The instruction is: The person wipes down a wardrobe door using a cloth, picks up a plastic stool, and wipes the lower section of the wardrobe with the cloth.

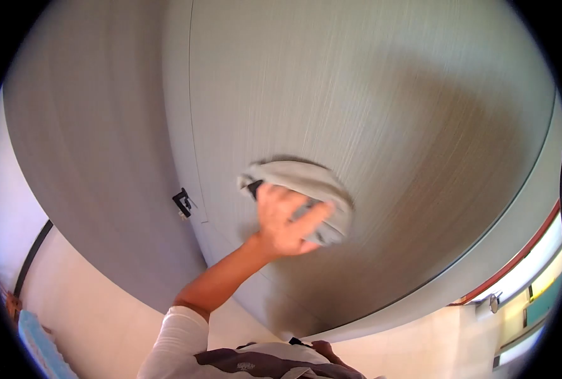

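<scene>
My left hand is pressed to a large grey panel with fine streaks. Bunched under its fingers is a light grey cloth, spread flat against the panel and slightly blurred. A small dark piece shows at the cloth's left edge, beside the fingers; what it is cannot be made out. Low in the view, close to my body, a small part of what looks like my right hand shows near a black object. Its fingers are hidden.
Left of the cloth, a black fitting sticks out near the panel's seam. Pale floor runs below. A light blue object lies at the lower left. A red-brown edge curves along the right.
</scene>
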Demonstrator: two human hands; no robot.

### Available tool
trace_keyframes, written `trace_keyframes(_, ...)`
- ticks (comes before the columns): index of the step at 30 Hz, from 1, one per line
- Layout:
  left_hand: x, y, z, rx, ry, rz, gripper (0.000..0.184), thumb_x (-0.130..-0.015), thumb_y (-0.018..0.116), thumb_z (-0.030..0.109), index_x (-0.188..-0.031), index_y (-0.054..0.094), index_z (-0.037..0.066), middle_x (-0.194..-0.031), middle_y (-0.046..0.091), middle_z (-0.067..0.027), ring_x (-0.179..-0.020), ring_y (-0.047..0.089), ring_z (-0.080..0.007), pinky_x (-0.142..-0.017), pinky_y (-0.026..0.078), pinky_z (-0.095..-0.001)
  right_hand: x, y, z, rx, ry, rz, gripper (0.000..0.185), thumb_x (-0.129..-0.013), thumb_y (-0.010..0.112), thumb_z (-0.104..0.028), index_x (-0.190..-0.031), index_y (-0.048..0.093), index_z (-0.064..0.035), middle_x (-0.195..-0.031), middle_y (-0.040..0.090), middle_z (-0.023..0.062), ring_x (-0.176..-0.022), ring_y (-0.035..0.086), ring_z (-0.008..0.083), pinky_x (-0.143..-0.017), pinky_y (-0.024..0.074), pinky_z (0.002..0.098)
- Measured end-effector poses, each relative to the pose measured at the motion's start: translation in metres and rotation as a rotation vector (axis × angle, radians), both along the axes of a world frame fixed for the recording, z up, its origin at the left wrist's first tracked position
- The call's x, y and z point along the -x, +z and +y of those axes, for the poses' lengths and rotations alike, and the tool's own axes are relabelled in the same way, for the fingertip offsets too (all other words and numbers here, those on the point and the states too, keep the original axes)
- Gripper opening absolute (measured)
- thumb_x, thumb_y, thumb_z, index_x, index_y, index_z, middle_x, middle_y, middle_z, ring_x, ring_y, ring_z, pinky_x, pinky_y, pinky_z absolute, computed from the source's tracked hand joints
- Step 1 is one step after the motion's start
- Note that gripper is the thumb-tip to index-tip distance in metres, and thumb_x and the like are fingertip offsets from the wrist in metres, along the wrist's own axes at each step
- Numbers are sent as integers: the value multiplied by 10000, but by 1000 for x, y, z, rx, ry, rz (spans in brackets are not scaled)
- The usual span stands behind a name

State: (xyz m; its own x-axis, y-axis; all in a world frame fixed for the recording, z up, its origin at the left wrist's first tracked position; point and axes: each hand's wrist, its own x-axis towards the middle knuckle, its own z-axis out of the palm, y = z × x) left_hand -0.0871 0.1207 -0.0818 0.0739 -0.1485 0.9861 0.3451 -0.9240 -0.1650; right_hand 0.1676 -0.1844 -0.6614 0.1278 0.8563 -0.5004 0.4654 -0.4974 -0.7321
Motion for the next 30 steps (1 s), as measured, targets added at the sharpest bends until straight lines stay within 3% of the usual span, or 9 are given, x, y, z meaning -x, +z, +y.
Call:
trace_keyframes(3,-11,37,14,-280,-54,74,396,-614,625,404,-947,673,196,-977,516,-59,-929,491,-258,-815,360,-433,7,19,36,-215,-49,138,203,-735,620,-206,-926,664,-149,-916,672,83,-834,640,259,-724,520,355)
trace_keyframes(5,4,40,40,-181,32,94,394,-594,625,376,-935,668,184,-960,523,-71,-909,495,-259,-813,370,-432,16,42,51,-121,693,-716,167,-776,586,-248,-920,663,-213,-910,662,82,-854,629,264,-704,518,364)
trace_keyframes(6,13,41,54,-127,95,37,394,-583,626,342,-933,663,164,-960,523,-83,-901,496,-263,-820,377,-426,31,66,51,-42,611,-803,164,-807,541,-287,-914,663,-260,-949,649,79,-910,609,258,-719,506,396)
trace_keyframes(7,24,45,79,-54,90,-89,419,-577,616,297,-959,652,131,-960,521,-103,-902,494,-277,-823,384,-420,30,41,41,-414,511,-567,197,-812,522,-303,-933,664,-237,-1002,642,72,-974,591,253,-754,496,417)
trace_keyframes(9,45,64,115,29,64,-319,446,-593,575,202,-1014,621,63,-980,515,-143,-914,489,-308,-833,392,-415,28,17,28,-152,332,-335,370,-847,475,-442,-1000,659,-160,-1017,657,76,-984,610,267,-799,490,398)
trace_keyframes(12,78,58,168,184,93,-552,398,-731,495,110,-1112,552,11,-1035,500,-176,-971,479,-338,-883,374,-422,30,7,17,-76,318,-340,362,-851,469,-429,-1004,657,-161,-1014,657,83,-980,611,271,-797,490,406)
trace_keyframes(17,109,-49,219,721,261,-817,361,-853,483,141,-1167,487,-36,-1094,488,-213,-1062,450,-359,-937,338,-422,26,7,4,-21,375,-424,350,-856,458,-407,-1012,653,-163,-1008,656,94,-973,613,277,-792,490,420)
trace_keyframes(23,68,-198,159,903,216,-861,332,-842,493,114,-1136,496,-42,-1080,487,-205,-1041,455,-371,-941,340,-414,26,12,6,68,479,-570,337,-863,444,-381,-1020,648,-165,-1002,656,106,-965,615,285,-786,490,437)
trace_keyframes(30,46,-100,56,603,-108,-394,351,-599,530,100,-930,591,0,-972,476,-156,-965,441,-307,-889,353,-387,44,33,28,17,461,-573,299,-798,486,-305,-928,671,-109,-991,661,92,-979,600,295,-826,484,401)
